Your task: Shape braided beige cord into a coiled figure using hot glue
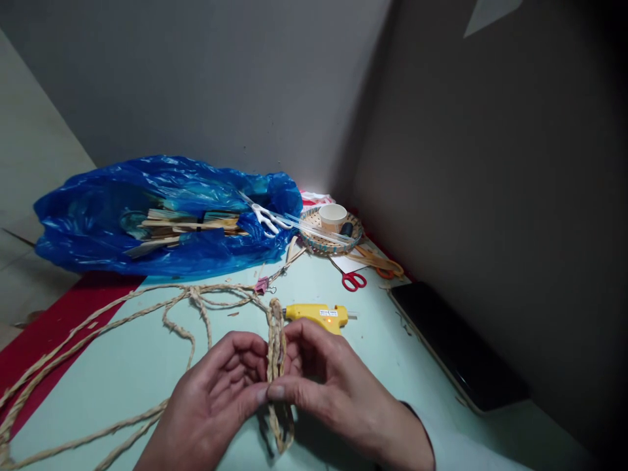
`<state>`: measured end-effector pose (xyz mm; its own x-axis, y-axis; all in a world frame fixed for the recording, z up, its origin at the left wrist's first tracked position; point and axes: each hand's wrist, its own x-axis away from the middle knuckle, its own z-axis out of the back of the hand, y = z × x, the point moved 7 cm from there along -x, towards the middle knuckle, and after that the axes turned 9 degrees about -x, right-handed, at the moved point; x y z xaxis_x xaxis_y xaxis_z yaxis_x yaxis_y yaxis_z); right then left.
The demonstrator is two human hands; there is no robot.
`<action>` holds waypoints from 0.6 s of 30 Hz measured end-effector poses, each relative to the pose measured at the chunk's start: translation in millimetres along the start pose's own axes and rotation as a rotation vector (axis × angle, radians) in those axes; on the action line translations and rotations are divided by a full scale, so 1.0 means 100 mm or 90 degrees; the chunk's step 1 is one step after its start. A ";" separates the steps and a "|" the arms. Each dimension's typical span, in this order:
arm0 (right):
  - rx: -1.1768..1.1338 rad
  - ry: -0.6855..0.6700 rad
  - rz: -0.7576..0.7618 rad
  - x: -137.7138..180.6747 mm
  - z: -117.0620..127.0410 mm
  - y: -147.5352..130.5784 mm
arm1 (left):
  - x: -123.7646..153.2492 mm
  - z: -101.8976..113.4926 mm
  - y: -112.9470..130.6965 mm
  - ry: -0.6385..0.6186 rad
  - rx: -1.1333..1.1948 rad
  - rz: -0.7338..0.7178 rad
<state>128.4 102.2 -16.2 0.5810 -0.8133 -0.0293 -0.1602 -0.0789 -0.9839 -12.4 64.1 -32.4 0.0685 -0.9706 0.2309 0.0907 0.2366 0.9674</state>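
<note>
A coil of twisted straw cord [276, 350] stands edge-on between my two hands. My left hand [213, 386] grips its left side, thumb pressed to the near face and fingers curled. From the other side my right hand [338, 383] pinches it, the two thumb tips meeting at the front. Part of the coil is hidden behind the thumbs. The loose straw cord [118, 320] trails over the tabletop to the left, with a pink binder clip [262, 285] at its far stretch. Just beyond my right hand lies a yellow hot glue gun [314, 314].
A blue plastic bag [216, 258] with dried strips [196, 226] lies at the back left, white scissors [267, 219] on it. A woven basket [316, 245] holds a cup [332, 216]. Red-handled scissors [354, 281] lie nearer. A dark tablet-like slab [456, 347] is along the right wall.
</note>
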 end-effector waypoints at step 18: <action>0.343 0.146 0.080 0.00 0.28 -0.45 | 0.03 0.19 0.00 0.043 0.060 0.094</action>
<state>157.9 121.3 22.8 0.3869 -0.9059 -0.1723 0.2455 0.2812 -0.9277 -30.6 60.2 -30.1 0.1411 -0.9194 0.3672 -0.0179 0.3684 0.9295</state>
